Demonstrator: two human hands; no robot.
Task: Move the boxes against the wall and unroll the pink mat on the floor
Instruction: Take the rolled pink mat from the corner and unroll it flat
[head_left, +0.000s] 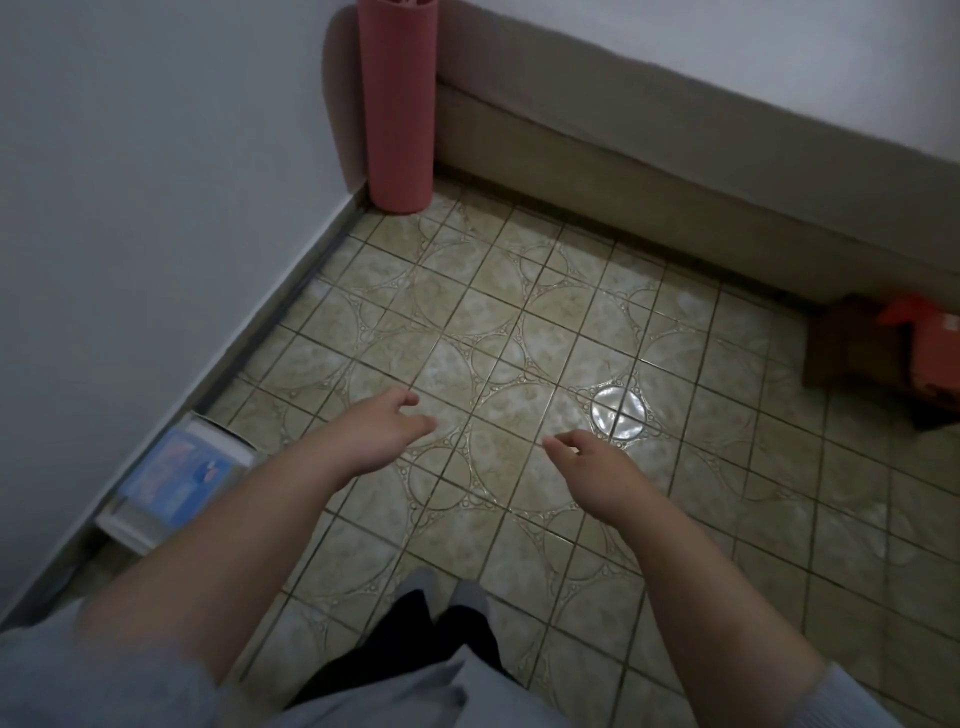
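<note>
The pink mat (397, 104) stands rolled up on end in the far corner where the two walls meet. A white and blue box (179, 480) lies flat on the floor against the left wall. A brown cardboard box (852, 343) with an orange box (930, 353) beside it sits by the far wall at the right edge. My left hand (387, 426) and my right hand (587, 462) hover over the tiled floor with fingers loosely apart, holding nothing, well short of the mat.
Patterned beige floor tiles (519, 322) stretch between the walls. A beige skirting band (649, 176) runs along the far wall. My feet in grey socks (447, 592) stand at the bottom centre.
</note>
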